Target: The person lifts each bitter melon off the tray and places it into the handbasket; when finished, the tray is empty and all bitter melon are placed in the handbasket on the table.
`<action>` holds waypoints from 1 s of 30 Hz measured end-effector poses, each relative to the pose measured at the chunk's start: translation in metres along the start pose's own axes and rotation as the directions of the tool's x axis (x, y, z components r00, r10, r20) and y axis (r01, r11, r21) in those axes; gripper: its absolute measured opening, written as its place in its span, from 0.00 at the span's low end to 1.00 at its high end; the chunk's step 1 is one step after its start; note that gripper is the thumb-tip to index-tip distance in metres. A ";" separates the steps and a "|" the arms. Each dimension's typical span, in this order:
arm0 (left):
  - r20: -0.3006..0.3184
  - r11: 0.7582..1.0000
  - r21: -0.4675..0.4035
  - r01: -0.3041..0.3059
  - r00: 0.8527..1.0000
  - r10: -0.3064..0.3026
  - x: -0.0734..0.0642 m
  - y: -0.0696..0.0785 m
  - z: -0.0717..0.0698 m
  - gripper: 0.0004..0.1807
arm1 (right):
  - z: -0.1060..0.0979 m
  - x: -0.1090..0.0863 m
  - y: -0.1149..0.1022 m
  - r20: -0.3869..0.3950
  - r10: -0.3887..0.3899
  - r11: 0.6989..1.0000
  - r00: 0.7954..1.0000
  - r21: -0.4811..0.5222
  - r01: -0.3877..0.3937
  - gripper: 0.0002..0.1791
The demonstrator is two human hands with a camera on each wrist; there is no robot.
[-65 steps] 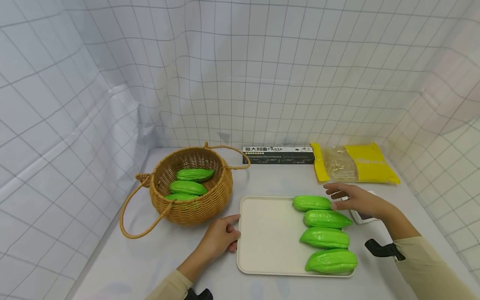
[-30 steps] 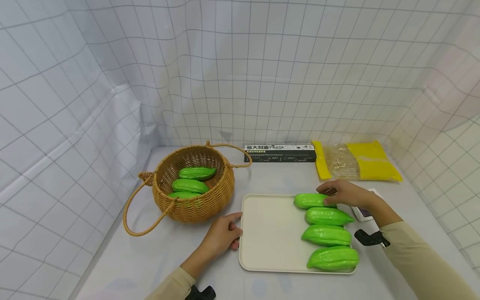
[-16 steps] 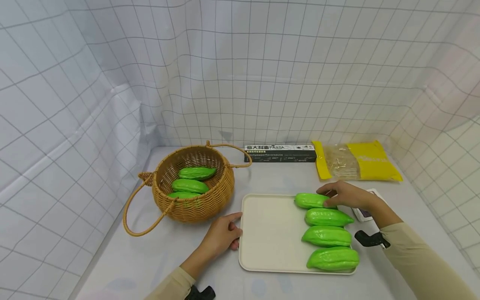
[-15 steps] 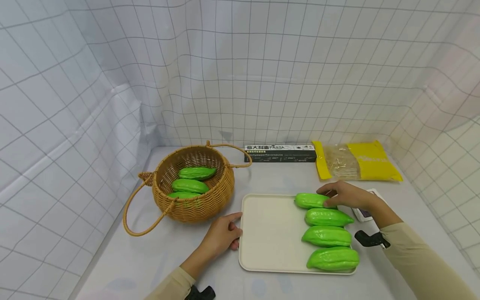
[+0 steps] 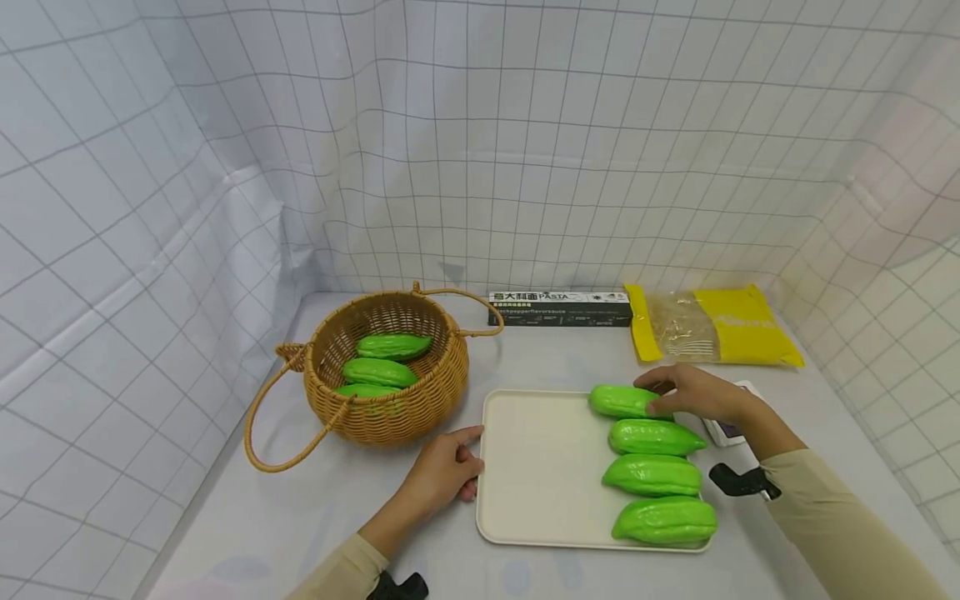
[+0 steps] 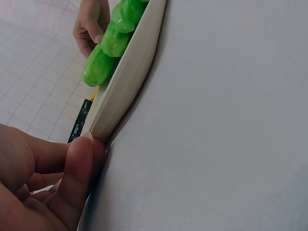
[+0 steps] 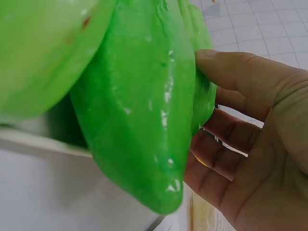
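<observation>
A cream tray (image 5: 540, 471) lies on the table with several green bitter melons in a column along its right side. My left hand (image 5: 441, 472) pinches the tray's left edge; in the left wrist view the thumb and a finger meet at the rim (image 6: 98, 130). At the far end of the column, my right hand (image 5: 696, 393) holds the right end of the farthest bitter melon (image 5: 618, 401) between thumb and fingers. The right wrist view shows this melon mostly hidden behind a nearer bitter melon (image 7: 139, 106) with a pointed tip.
Left of the tray stands a wicker basket (image 5: 397, 421) with three bitter melons visible inside and handles sticking outward. Behind are a black pasta box (image 5: 558, 310) and a yellow food bag (image 5: 712, 325). A small white packet (image 5: 727, 432) lies partly under the right forearm.
From a position just above and right of the farthest bitter melon, my right hand has moved left and taken hold of its end. The left hand stays at the tray's edge.
</observation>
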State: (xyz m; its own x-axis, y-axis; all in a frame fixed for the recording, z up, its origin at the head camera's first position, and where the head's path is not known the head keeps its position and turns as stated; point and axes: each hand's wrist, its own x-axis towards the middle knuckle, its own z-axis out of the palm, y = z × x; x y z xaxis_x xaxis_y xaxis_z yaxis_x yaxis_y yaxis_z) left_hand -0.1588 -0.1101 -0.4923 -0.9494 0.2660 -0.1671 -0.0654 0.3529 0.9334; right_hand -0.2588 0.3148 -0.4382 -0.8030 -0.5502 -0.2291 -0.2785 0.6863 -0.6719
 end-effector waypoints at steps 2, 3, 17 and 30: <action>0.001 1.000 0.001 -0.002 1.000 0.002 0.000 0.000 0.000 0.31 | -0.001 -0.001 -0.002 -0.011 0.007 1.000 1.000 -0.003 -0.007 0.28; 0.001 1.000 0.003 -0.003 1.000 0.003 0.000 0.000 0.000 0.31 | -0.001 -0.002 -0.003 -0.015 0.005 1.000 1.000 0.000 -0.005 0.28; 0.053 1.000 0.020 -0.008 0.999 0.007 -0.002 -0.002 -0.005 0.33 | -0.008 -0.008 -0.015 -0.104 0.061 0.985 0.993 0.167 -0.043 0.32; 0.117 0.997 0.070 -0.036 0.993 0.028 -0.008 -0.002 -0.008 0.40 | -0.014 0.001 -0.045 -0.182 0.070 0.957 0.981 0.288 -0.015 0.33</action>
State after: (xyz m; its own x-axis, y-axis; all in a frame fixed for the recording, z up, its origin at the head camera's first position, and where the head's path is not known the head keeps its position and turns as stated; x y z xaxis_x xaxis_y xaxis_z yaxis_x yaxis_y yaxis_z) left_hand -0.1530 -0.1199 -0.4904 -0.9084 0.3787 -0.1770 -0.0094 0.4048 0.9144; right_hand -0.2543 0.2901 -0.3985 -0.9031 -0.4047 -0.1436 -0.1026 0.5281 -0.8430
